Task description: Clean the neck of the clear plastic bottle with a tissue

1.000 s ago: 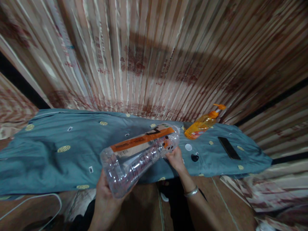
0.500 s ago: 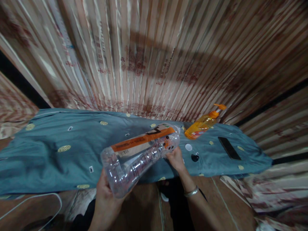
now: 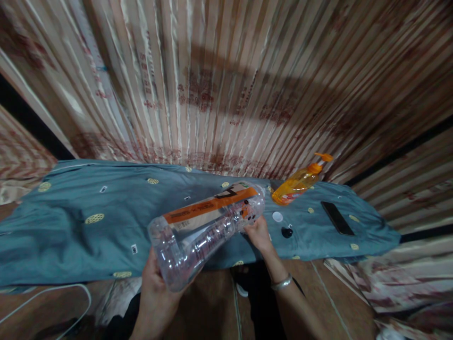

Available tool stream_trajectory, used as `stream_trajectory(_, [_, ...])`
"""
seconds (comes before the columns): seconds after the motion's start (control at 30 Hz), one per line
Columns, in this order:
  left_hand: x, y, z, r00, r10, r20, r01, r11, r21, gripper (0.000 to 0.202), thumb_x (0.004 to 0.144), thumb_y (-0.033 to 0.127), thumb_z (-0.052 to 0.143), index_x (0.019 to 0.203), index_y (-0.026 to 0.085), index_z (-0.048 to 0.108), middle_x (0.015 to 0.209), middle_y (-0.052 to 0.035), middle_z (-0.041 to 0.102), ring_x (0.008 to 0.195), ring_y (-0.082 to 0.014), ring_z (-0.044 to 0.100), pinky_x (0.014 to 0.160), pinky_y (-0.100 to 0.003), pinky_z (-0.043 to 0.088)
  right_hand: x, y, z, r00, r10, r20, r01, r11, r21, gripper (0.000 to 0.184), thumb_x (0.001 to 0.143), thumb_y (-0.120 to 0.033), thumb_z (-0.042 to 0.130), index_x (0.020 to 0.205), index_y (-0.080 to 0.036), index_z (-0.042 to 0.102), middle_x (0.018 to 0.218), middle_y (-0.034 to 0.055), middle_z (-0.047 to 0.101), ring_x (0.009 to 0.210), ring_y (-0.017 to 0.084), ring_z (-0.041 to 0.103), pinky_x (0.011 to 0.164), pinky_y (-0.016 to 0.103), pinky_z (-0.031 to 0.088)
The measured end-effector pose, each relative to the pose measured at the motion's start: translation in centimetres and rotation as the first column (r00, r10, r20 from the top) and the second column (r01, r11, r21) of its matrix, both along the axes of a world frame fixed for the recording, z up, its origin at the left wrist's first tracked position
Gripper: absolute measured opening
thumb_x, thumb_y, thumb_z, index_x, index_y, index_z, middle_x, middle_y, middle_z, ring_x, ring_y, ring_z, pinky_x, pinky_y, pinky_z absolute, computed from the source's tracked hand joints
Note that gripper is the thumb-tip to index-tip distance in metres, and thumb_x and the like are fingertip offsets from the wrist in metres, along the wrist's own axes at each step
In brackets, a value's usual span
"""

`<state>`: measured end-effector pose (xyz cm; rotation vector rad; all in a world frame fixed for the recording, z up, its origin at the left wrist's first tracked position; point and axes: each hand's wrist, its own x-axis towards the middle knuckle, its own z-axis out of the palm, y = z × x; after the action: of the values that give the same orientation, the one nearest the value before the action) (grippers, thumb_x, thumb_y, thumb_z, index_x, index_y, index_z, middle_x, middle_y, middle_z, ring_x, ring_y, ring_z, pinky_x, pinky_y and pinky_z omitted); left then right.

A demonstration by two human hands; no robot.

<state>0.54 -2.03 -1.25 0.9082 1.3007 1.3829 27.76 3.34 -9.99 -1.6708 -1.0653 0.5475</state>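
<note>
A large clear plastic bottle [image 3: 208,236] with an orange and white label is held aslant above the teal cloth [image 3: 116,212]. My left hand [image 3: 161,283] is closed around its lower end, at the near left. At the far right end, my right hand [image 3: 257,232] grips the bottle from below, and part of its fingers is hidden behind the plastic. To the right of it stands an orange pump bottle [image 3: 292,186] of yellow-orange liquid. A round white disc [image 3: 277,216] and a small black object [image 3: 287,232] lie near my right hand.
A dark phone [image 3: 337,218] lies on the cloth toward the right. Pleated curtains [image 3: 226,94] hang behind and at both sides. Below the cloth's front edge, a white cable [image 3: 88,297] loops over the tiled floor [image 3: 212,311] at the left.
</note>
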Motion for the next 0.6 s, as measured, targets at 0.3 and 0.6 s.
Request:
stream_trajectory(0.3, [0.2, 0.0, -0.1, 0.999, 0.0, -0.05, 0.001, 1.0, 0.023, 0.06, 0.055, 0.058, 0.103, 0.098, 0.026, 0.076, 0.096, -0.003, 0.083, 0.082, -0.0264, 0.083, 0.075, -0.034, 0.071, 0.2, 0.0, -0.5, 1.0, -0.002, 0.006, 0.002, 1.0, 0.009, 0.05, 0.071, -0.058, 0.087, 0.103, -0.023, 0.073, 0.103, 0.0099, 0.086, 0.103, 0.037, 0.08, 0.094, 0.052, 0.065])
stream_trajectory(0.6, [-0.2, 0.3, -2.0, 0.996, -0.024, -0.083, 0.029, 0.998, 0.054, 0.069, 0.06, 0.05, 0.1, 0.12, 0.026, 0.075, 0.098, -0.0026, 0.084, 0.077, -0.025, 0.082, 0.071, -0.034, 0.07, 0.1, 0.1, -0.5, 1.0, 0.013, -0.009, -0.013, 0.999, 0.032, 0.052, 0.072, -0.061, 0.087, 0.106, -0.023, 0.074, 0.103, 0.009, 0.086, 0.105, 0.036, 0.08, 0.097, 0.052, 0.065])
